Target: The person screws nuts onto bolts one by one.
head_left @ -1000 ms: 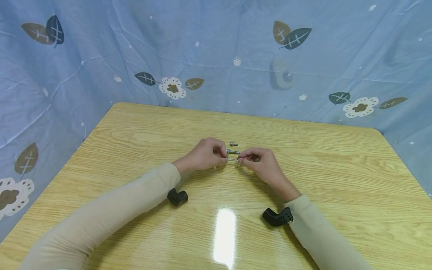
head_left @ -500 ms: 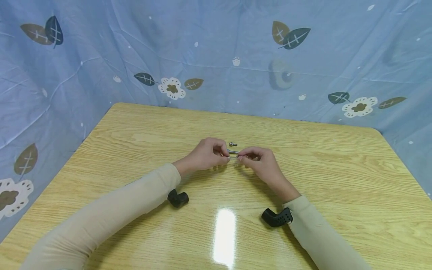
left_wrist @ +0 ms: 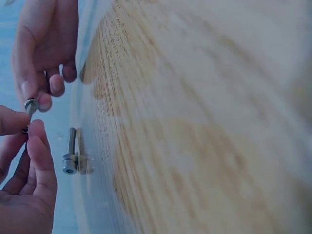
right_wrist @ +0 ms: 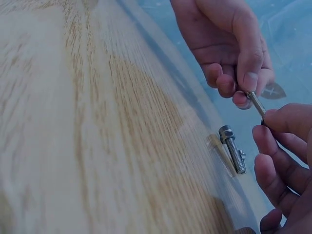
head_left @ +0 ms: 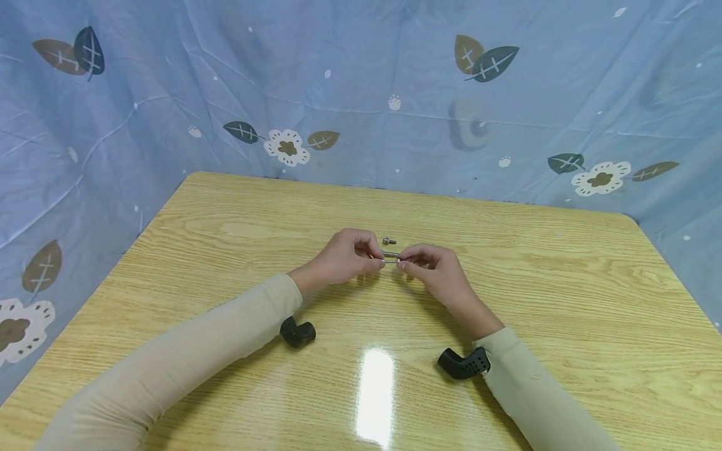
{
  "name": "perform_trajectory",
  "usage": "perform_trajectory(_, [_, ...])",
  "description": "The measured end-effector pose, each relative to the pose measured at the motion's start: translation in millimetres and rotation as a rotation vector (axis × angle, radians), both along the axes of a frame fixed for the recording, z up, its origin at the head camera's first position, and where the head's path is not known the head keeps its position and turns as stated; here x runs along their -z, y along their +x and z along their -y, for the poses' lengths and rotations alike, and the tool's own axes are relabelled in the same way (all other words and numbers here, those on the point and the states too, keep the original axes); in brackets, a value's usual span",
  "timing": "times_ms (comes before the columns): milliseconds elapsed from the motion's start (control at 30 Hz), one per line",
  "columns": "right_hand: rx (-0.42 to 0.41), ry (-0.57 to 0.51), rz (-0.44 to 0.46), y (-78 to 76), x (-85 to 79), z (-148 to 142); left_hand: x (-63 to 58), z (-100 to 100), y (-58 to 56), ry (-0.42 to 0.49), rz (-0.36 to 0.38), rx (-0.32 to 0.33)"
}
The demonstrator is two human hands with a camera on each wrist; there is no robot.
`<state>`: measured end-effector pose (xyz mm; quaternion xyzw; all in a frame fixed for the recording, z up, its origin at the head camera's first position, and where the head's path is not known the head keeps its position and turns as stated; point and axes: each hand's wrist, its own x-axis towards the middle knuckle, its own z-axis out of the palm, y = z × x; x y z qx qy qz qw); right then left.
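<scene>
Between the fingertips of both hands a thin silver bolt [right_wrist: 257,104] is held lengthwise over the table. My left hand [head_left: 351,255] pinches its left end with thumb and forefinger; a small ring-like piece [right_wrist: 250,94] shows there. With thumb and fingers, my right hand [head_left: 437,272] pinches the other end, where a round metal piece [left_wrist: 31,103], head or nut I cannot tell, pokes out. Just behind the held bolt, a thicker socket-head bolt [left_wrist: 70,163] lies on the table, partly covered by the fingers in the head view. A shorter bolt [head_left: 389,241] lies farther back.
The glossy wood-grain table [head_left: 225,376] carries a bright light reflection in front of the hands. A blue patterned curtain [head_left: 361,94] hangs along its far and left sides. Black curved mounts [head_left: 464,363] sit at both wrists, near the beige sleeves.
The left fingertips have shifted slightly right, toward the right hand. The held bolt has moved a little toward the far side, and less of it shows between the hands.
</scene>
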<state>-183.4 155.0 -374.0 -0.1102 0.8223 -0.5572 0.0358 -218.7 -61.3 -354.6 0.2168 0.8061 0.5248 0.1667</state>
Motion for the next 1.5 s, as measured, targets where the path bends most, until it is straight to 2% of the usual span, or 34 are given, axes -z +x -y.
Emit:
perform_trajectory(400, [-0.018, -0.002, -0.032, 1.2, 1.9, -0.7, 0.6, -1.2, 0.1, 0.0, 0.025, -0.01])
perform_trajectory(700, [-0.006, 0.023, -0.038, 1.7, 3.4, -1.9, 2.4, -0.3, -2.0, 0.012, 0.114, -0.005])
perform_trajectory(867, [0.012, 0.018, -0.017, 1.8, 3.7, -1.3, 1.1, 0.4, -0.7, 0.012, 0.126, 0.006])
perform_trajectory(967, [0.026, 0.013, -0.005, 1.8, 4.0, -1.2, 1.0, 0.0, 0.2, 0.019, 0.1, 0.004])
perform_trajectory(1267, [0.039, 0.003, 0.014, 3.2, 1.8, -1.3, 3.7, -0.2, -0.2, 0.003, -0.038, 0.016])
perform_trajectory(1500, [0.014, -0.003, 0.028, 4.2, 0.7, -1.9, 4.6, -0.4, -0.1, -0.004, -0.072, 0.032])
